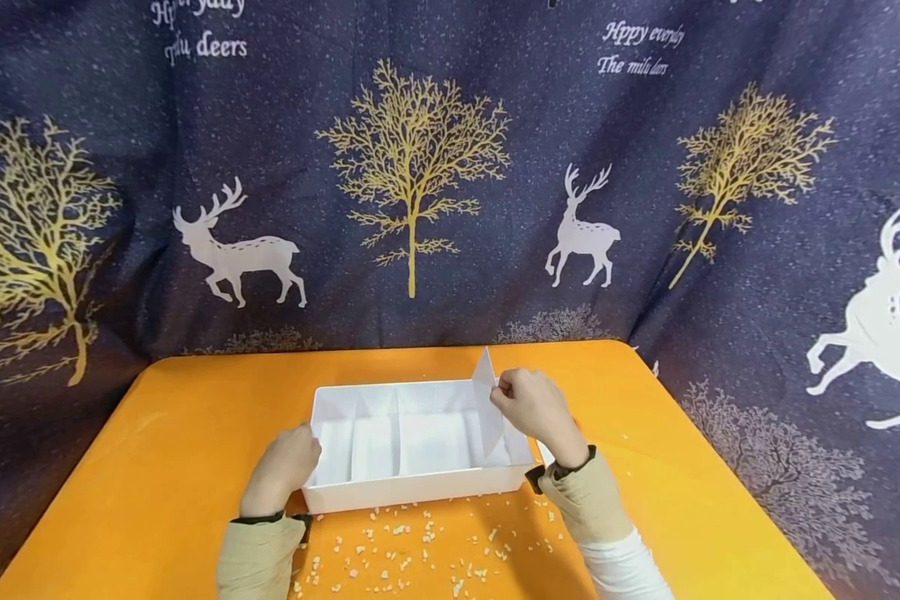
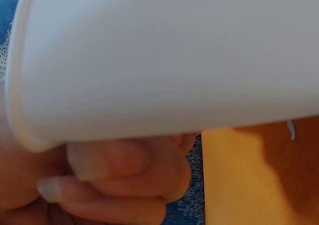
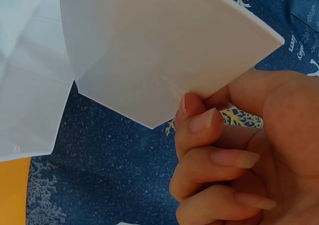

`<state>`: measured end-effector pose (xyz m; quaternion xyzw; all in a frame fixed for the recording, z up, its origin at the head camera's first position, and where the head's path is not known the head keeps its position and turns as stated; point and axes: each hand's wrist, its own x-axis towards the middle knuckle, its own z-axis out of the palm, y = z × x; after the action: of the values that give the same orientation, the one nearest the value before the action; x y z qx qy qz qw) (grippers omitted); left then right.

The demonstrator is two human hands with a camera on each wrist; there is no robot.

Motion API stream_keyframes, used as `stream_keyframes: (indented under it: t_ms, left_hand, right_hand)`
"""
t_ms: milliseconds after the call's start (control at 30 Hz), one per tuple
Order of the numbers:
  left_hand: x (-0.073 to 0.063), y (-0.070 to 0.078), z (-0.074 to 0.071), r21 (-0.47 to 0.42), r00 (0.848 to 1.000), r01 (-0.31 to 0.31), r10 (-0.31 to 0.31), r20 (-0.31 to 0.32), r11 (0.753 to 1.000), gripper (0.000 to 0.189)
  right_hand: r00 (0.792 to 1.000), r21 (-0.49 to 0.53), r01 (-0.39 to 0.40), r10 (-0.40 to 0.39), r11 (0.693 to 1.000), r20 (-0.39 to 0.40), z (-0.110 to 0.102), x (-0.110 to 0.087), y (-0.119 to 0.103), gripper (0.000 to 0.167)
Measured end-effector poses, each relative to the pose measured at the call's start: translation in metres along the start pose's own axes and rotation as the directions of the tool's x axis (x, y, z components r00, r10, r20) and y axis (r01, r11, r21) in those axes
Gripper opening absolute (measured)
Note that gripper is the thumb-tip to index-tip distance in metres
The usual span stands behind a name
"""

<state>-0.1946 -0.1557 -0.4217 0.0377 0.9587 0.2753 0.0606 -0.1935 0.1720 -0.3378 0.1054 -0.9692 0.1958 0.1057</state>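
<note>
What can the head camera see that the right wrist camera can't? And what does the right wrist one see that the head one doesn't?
Only the head view shows the left hand at the end of the white box, the little pale crumbs, and whole white deer.

Only the right wrist view shows the fingernails of the right hand plainly.

Both show the right hand pinching a white panel, at least part of the box, the orange table and the dark printed cloth.
</note>
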Motion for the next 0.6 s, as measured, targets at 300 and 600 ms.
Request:
stream_keyframes:
  t_ms: [300, 600]
  left_hand:
    - [-0.0007, 0.0002, -0.0011, 0.01, 1.0, 0.004, -0.004, 0.004, 1.0, 0.034]
    - [-0.0011, 0.0019, -0.0013, 0.003, 1.0, 0.012, -0.012, 0.015, 1.0, 0.035]
  right_hand:
    - [1.0, 0.0, 0.009, -0.009, 1.0, -0.004, -0.0026, -0.0007, 0.0016, 0.036]
    - [1.0, 0.0, 0.001, -0.001, 1.0, -0.006, -0.0054, -0.0026, 0.0014, 0.034]
